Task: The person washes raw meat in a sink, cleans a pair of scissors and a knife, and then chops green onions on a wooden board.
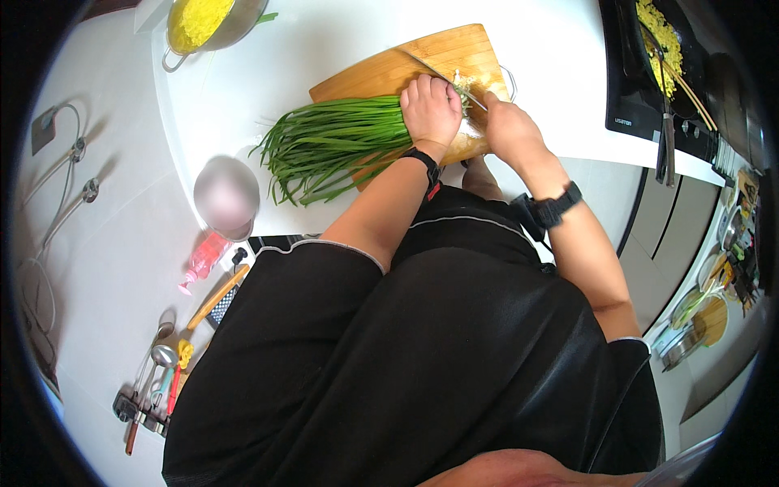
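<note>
A large bunch of green garlic chives [341, 140] lies across a wooden cutting board [450, 42], its leaf tips hanging over onto the white counter. My left hand [431, 109] presses down on the bunch near its pale stem ends, fingers curled. In my right hand [514, 131] is a knife [423, 63], its handle mostly hidden by the fist; the blade slants across the board just beyond the left hand. Small pale cut pieces [465, 82] lie beside the blade, and the board looks wet there.
A metal bowl of yellow food [204, 24] stands at the upper left. On the right, a black cooktop [627, 109] carries a wok [663, 55] with yellow bits, a spatula and chopsticks. A pink pump bottle [206, 259] and hanging utensils [163, 356] are at the lower left.
</note>
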Action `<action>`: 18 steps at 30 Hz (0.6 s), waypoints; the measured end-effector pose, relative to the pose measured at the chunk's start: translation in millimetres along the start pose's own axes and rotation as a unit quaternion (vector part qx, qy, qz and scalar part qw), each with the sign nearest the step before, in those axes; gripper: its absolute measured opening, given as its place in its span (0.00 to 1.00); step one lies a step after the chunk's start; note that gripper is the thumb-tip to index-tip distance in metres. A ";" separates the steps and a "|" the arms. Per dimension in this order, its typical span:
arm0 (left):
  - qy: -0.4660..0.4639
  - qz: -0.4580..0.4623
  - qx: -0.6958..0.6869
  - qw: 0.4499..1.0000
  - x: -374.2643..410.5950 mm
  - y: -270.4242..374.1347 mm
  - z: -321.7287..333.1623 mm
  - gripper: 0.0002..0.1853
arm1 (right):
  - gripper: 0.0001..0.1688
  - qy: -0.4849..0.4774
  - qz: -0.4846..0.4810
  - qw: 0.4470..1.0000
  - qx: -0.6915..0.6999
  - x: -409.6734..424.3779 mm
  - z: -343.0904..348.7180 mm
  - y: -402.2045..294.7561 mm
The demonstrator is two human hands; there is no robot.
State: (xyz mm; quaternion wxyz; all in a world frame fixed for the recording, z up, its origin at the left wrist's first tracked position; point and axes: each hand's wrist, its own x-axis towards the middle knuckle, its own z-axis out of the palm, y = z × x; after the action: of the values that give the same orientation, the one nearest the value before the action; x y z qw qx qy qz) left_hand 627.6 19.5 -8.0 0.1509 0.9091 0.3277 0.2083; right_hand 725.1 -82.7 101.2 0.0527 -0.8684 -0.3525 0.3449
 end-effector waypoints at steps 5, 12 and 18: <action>-0.016 0.004 0.001 1.000 0.3 -0.3 -1.5 0.07 | 0.12 0.022 -0.038 0.999 0.014 26.5 18.0 -3.7; -0.011 -0.012 -0.022 1.000 -0.9 -1.9 -1.2 0.06 | 0.14 -0.040 0.017 0.999 -0.015 5.5 0.0 -2.1; -0.005 -0.003 -0.025 1.000 0.0 -1.9 -3.2 0.06 | 0.14 0.005 -0.013 1.000 0.001 25.7 23.4 -0.3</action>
State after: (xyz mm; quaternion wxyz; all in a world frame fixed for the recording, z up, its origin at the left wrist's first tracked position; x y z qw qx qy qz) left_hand 625.0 21.4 -6.0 0.1759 0.9049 0.3248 0.2115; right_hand 723.2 -69.4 69.2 0.0594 -0.8656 -0.3631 0.3398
